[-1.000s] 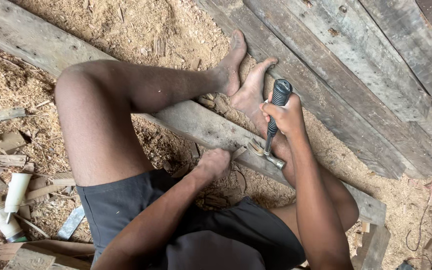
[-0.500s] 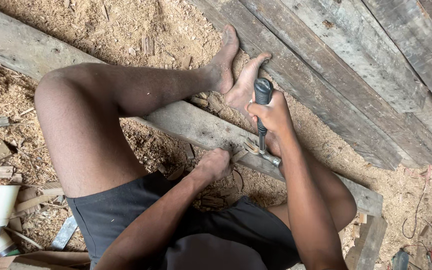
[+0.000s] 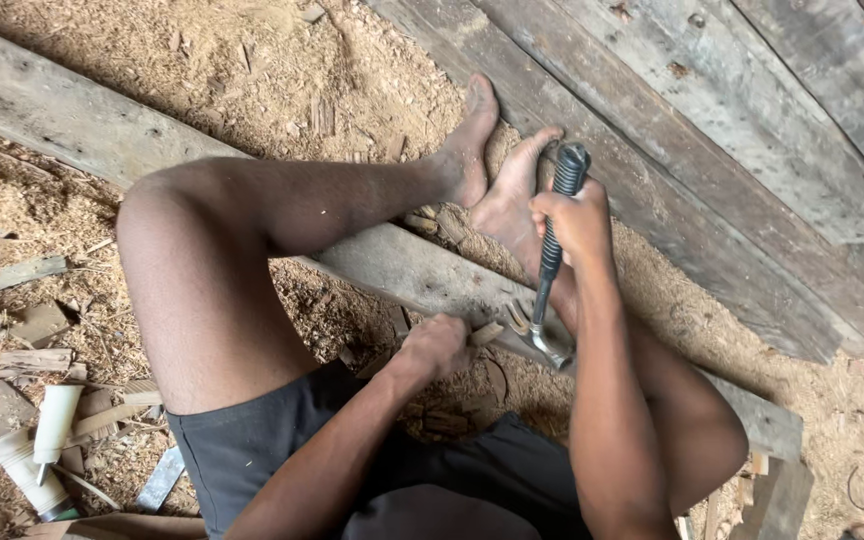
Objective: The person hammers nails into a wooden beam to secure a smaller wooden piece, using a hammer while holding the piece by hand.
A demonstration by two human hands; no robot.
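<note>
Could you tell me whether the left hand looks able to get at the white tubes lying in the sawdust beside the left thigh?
Probably yes, with a stretch. The left hand rests on the plank holding a small wood piece, and the white tubes lie on open sawdust beyond the raised left thigh, which it must reach around.

Woodworking shed (sawdust [image 3: 252, 60], rough planks [image 3: 712, 150]).

We have one head-worn view, looking steeply down and close on our left hand [image 3: 435, 347] and right hand [image 3: 577, 215]; sawdust-strewn ground [image 3: 282, 70] lies beyond them.
</note>
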